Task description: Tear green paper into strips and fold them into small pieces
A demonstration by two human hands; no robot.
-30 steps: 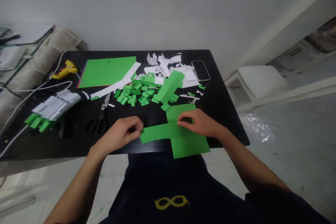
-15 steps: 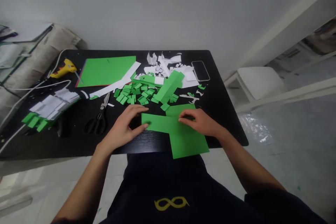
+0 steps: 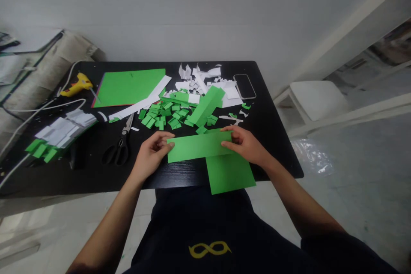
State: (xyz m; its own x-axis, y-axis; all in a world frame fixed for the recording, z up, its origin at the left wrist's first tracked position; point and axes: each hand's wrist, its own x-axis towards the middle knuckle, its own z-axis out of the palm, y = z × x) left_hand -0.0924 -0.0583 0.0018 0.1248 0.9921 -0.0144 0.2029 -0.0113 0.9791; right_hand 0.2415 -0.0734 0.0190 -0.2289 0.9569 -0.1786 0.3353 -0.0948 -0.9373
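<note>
Pale wall (image 3: 205,13) behind a black desk (image 3: 276,150). Green paper strip (image 3: 195,147) is held lengthwise near the front edge, its right part overlapping a larger green sheet (image 3: 230,175). Left hand (image 3: 150,152): thumb and fingers pinching the strip's left end. Right hand (image 3: 246,144): pinching the right end, thumb on the near face, fingers at the far edge. Whether the strip touches the sheet: cannot tell. Beyond the strip, a heap of small folded green pieces (image 3: 154,115). Black-handled scissors (image 3: 120,145) lie left of the left hand; yellow glue gun (image 3: 77,85) at far left; phone (image 3: 245,87) at far right corner.
</note>
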